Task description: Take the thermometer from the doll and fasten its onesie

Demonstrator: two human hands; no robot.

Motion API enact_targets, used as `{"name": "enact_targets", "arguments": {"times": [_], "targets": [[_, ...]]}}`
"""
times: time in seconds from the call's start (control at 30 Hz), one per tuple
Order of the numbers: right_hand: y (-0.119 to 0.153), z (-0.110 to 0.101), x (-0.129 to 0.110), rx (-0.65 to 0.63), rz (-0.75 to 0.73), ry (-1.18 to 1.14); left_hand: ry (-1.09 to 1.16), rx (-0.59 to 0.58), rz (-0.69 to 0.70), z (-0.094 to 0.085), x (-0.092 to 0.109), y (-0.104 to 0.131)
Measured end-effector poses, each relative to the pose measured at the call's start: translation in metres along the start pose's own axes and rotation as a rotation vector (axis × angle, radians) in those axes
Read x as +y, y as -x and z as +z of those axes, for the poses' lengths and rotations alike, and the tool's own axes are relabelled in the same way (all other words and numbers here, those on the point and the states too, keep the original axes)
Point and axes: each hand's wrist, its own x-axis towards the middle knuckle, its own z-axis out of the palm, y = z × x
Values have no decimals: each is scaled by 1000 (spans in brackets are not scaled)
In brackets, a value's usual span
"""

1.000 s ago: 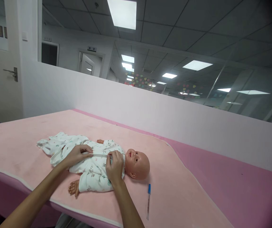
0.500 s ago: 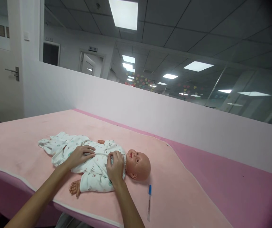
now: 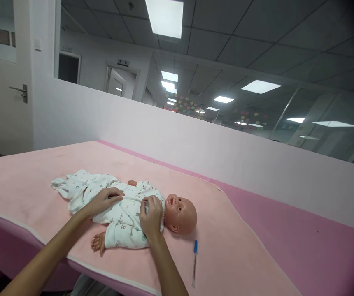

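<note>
A baby doll (image 3: 180,214) lies on its back on a pink padded mat, its bald head to the right. It wears a white patterned outfit (image 3: 127,238) whose legs spread flat to the left. My left hand (image 3: 105,200) rests on the outfit at the doll's middle, its fingers curled together at the front of the garment. Against the upper chest, just below the doll's neck, is my right hand (image 3: 151,213), fingers bent onto the cloth. Whatever lies between the fingertips of either hand is too small to make out.
A blue-capped clear pen-like object (image 3: 194,263) lies right of my right forearm. The pink mat (image 3: 232,255) covers most of the table. Behind it stands a white wall (image 3: 195,139) with a window above, and a door (image 3: 4,98) is at far left.
The left hand's fingers have drawn slightly closer together on the cloth. The whole view has shifted slightly; the doll and my right hand otherwise look the same.
</note>
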Motion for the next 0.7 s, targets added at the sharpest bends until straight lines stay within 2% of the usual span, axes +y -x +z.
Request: {"name": "enact_targets", "arguments": {"times": [0.13,0.27,0.37,0.47,0.53,0.57,0.63,0.7], "targets": [[0,0,-1,19,-4,-7,4,-47,-15,-2,7,3],[0,-1,-2,16,-3,-7,24,-27,-56,-1,12,7],[0,-1,-2,8,4,-4,89,13,-99,1,11,4],[0,-1,-2,16,2,-2,147,115,-124,-4,19,-4],[0,0,-2,27,7,0,184,186,-95,-11,41,-8],[0,0,-2,30,8,1,201,196,-39,-16,60,-7],[0,0,-1,28,7,4,234,192,157,-25,110,3],[0,0,-1,15,11,10,260,162,476,-32,166,20]]}}
